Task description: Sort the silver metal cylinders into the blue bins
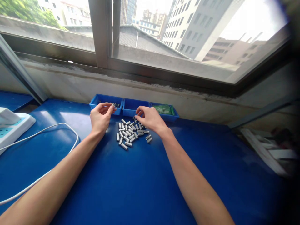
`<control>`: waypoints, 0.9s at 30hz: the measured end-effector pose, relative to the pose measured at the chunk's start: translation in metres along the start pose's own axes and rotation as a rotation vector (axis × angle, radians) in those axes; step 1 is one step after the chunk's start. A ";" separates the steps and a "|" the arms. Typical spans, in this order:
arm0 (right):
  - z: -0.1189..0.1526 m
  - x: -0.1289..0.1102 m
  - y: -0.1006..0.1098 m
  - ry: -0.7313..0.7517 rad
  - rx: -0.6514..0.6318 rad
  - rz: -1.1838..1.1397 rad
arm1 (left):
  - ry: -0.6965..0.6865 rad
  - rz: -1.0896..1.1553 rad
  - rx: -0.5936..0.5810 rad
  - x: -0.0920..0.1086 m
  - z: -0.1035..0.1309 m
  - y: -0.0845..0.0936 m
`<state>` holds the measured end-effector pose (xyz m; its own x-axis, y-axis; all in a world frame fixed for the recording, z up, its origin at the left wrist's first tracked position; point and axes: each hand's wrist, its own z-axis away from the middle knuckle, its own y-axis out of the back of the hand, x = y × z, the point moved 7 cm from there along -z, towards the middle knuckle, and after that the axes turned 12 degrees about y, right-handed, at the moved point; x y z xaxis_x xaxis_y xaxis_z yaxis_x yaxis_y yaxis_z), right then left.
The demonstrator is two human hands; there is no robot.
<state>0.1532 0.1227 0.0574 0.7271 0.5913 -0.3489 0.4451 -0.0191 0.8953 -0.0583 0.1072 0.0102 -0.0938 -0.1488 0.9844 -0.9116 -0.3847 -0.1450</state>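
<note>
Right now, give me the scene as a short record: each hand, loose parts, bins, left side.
left hand: fingertips at the left bin; grip unclear
right hand: fingers at the far edge of the metal pieces
loose parts: metal pieces scattered on the blue table
bins: three blue, in a row; green item in the right one
left side: white power strip, white cable

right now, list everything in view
metal pieces: dozens, silver, near bins
bins: three, blue, by wall
small parts: several, metallic, left bin
packaging: some, green, right bin
power strip: one, white, left
plug: one, white, power strip
cable: one, white, left
tables: two, blue, centre and left
bars: two, grey, both sides
window: one, clear, above wall
wall: one, pale, below window
blurred items: some, whitish, right
buildings: several, pale, outside
trees: some, green, outside
left hand: one, bare, at left bin
right hand: one, bare, over pieces
forearms: two, bare, foreground
</note>
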 end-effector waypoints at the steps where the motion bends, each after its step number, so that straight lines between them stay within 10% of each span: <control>1: 0.000 -0.003 -0.001 0.010 -0.033 0.072 | 0.014 0.021 0.006 -0.001 -0.001 0.001; 8: 0.002 -0.011 -0.016 0.011 -0.214 0.318 | 0.011 -0.008 -0.063 -0.002 0.004 -0.008; 27: 0.001 -0.006 -0.019 -0.017 -0.158 0.283 | -0.051 -0.140 -0.108 0.003 0.009 -0.015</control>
<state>0.1412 0.1189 0.0420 0.8197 0.5667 -0.0830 0.1380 -0.0547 0.9889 -0.0418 0.1044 0.0146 0.0551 -0.1479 0.9875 -0.9523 -0.3051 0.0074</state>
